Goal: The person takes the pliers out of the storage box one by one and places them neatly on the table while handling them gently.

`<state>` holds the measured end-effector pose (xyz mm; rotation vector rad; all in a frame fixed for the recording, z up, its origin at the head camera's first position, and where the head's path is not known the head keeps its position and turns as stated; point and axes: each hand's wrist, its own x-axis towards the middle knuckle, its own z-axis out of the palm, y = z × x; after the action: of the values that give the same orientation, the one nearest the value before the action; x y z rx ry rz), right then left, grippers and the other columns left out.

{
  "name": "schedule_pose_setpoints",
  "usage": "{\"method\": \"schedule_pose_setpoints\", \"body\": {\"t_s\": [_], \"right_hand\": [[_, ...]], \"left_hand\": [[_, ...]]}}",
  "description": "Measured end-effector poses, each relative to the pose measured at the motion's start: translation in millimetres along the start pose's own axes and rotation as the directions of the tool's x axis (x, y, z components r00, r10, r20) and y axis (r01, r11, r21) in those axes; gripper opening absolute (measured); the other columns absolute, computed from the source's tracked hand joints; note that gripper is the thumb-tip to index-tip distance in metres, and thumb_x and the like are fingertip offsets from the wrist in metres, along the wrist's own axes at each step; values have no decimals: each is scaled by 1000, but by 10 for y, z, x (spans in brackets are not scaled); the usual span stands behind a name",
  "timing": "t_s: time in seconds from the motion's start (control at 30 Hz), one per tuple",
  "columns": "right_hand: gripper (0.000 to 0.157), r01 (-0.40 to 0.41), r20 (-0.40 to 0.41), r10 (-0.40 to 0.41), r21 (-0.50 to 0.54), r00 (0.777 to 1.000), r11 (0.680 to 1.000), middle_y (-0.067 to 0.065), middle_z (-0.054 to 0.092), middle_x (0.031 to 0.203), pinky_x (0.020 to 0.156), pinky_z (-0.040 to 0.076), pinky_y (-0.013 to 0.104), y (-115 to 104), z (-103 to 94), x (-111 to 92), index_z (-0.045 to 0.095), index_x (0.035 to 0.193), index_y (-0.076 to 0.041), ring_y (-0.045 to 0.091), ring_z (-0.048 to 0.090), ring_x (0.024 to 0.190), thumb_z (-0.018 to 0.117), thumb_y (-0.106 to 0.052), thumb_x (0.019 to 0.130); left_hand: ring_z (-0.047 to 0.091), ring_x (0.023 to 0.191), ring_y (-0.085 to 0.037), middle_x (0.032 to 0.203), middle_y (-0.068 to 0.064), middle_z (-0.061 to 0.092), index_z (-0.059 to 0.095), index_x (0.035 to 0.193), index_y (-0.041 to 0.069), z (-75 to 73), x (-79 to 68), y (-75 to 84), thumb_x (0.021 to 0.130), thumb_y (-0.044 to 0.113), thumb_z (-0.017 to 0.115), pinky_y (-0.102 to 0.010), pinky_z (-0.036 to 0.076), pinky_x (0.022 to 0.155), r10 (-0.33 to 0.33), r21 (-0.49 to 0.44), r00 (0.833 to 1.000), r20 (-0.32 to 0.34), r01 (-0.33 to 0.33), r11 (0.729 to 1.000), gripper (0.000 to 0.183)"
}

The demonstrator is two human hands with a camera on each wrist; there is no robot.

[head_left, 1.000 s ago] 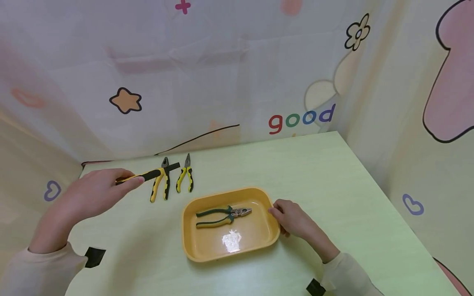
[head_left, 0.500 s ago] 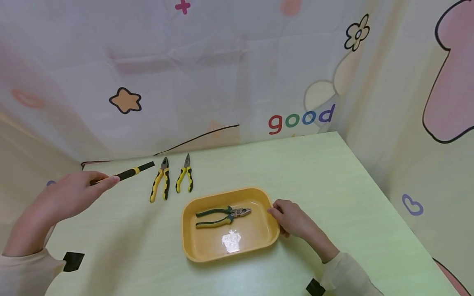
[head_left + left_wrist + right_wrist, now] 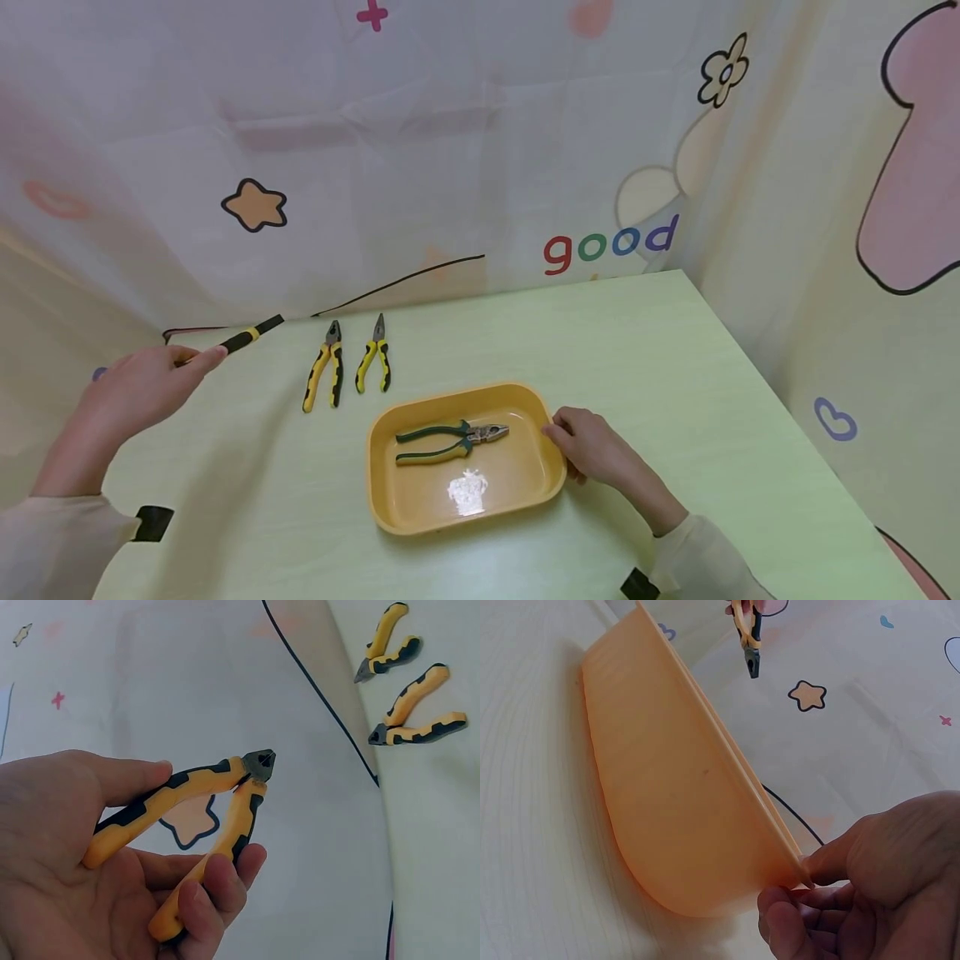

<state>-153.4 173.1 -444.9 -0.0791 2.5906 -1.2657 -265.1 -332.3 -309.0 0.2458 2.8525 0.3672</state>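
My left hand (image 3: 146, 390) grips yellow-and-black pliers (image 3: 214, 791) with a short dark head, raised above the table's far left. In the left wrist view their handles are spread, the thumb on one and curled fingers round the other. To the right of that hand lie two more yellow-and-black tools: combination pliers (image 3: 324, 367) and smaller needle-nose pliers (image 3: 374, 354). My right hand (image 3: 596, 442) pinches the right rim of a yellow-orange tray (image 3: 384, 492). Inside the tray, green-handled combination pliers (image 3: 450, 442) lie with their head pointing right.
The pale green tabletop (image 3: 675, 375) stretches around the tray on all sides. A printed cloth curtain (image 3: 420, 167) stands along the table's back edge, and more cloth hangs at both sides.
My left hand has carried its pliers leftward, away from above the combination pliers, and lately slightly toward the back edge. The right hand and the tray stay in place.
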Motion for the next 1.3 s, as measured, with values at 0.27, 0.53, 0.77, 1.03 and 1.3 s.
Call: {"method": "schedule_pose_setpoints", "body": {"t_s": [0.27, 0.53, 0.77, 1.03, 1.3], "right_hand": [[26, 2, -7, -2, -7, 1000, 1000, 5, 54, 59, 46, 43, 29, 5, -5, -11, 56, 86, -2, 15, 50, 45, 53, -15, 108], [25, 14, 3, -14, 2, 1000, 1000, 5, 54, 60, 47, 44, 30, 13, -6, -13, 56, 89, -2, 15, 50, 46, 52, -17, 109], [26, 25, 5, -25, 3, 1000, 1000, 5, 54, 60, 46, 44, 30, 11, -11, -10, 56, 88, -2, 15, 50, 46, 52, -17, 109], [26, 12, 1, -12, 4, 1000, 1000, 5, 54, 59, 46, 43, 29, 7, -2, -2, 56, 87, -2, 14, 50, 45, 53, -16, 108], [25, 14, 5, -14, 4, 1000, 1000, 4, 54, 59, 46, 43, 29, 18, 2, -2, 56, 87, -2, 14, 50, 45, 53, -15, 109]], "left_hand": [[55, 102, -44, 120, -22, 61, 59, 134, -1, 27, 116, 23, 106, 65, 28, -52, 39, 76, -12, -19, 1000, -1, 12, 1000, 78], [59, 96, -40, 122, -28, 61, 58, 135, -7, 135, 239, -6, 106, 62, 31, -48, 45, 71, -28, -38, 1000, -7, 28, 999, 80], [58, 102, -45, 132, -33, 56, 54, 139, -8, 176, 298, -51, 104, 66, 29, -51, 45, 72, -66, -44, 998, -2, 66, 997, 85], [51, 76, -30, 79, -11, 52, 54, 86, 6, 286, 382, -66, 103, 67, 28, -42, 35, 61, -114, -68, 993, -41, 112, 991, 69], [57, 89, -39, 92, -17, 61, 62, 104, 3, 408, 506, -129, 102, 69, 29, -47, 41, 64, -158, -65, 985, -69, 154, 986, 74]]}}
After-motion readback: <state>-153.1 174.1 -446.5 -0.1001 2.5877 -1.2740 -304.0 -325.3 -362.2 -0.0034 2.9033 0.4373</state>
